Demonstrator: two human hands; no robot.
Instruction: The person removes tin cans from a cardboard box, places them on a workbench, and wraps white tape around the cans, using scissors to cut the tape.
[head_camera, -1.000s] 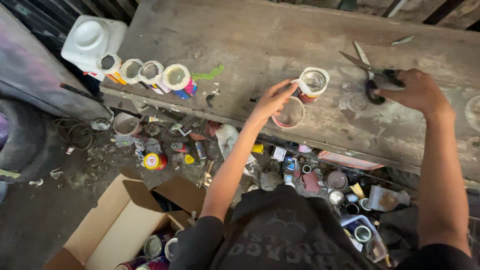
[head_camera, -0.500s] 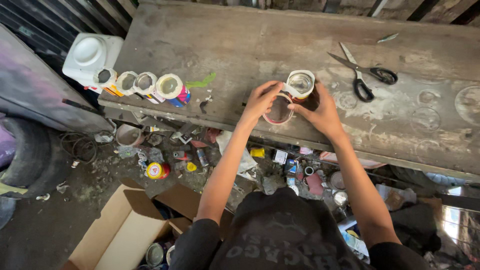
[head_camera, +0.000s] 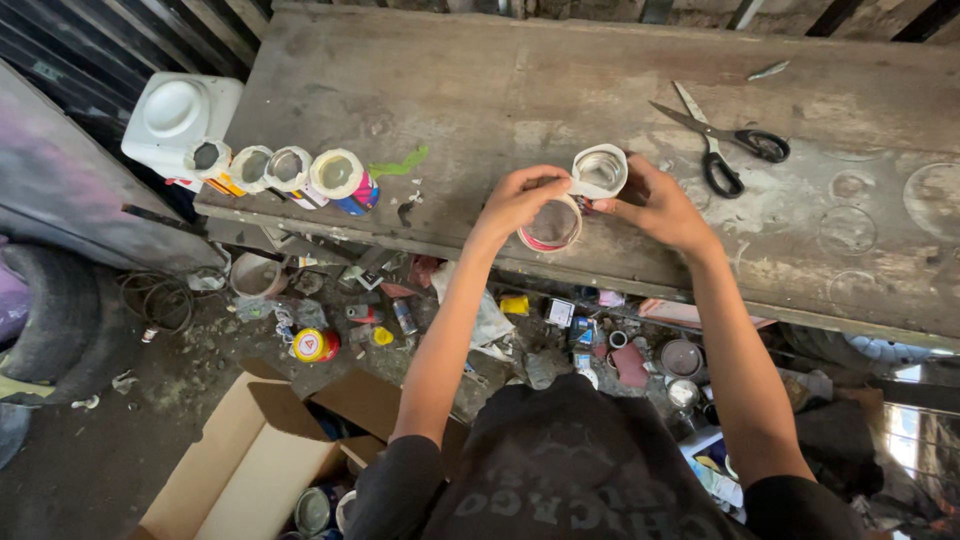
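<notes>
A roll of tape (head_camera: 550, 225) is held at the front of the wooden bench (head_camera: 480, 90) by the left hand (head_camera: 520, 200), and a white strip is pinched between that hand and the right hand (head_camera: 655, 205). A tape-wrapped can (head_camera: 600, 170) is seen upright just behind the roll, touched by the right hand. Black-handled scissors (head_camera: 722, 145) are laid well to the right. Four capped cans (head_camera: 285, 172) are lined along the bench's left edge beside a white jug (head_camera: 180, 115). An open cardboard box (head_camera: 250, 470) is set on the littered floor below
</notes>
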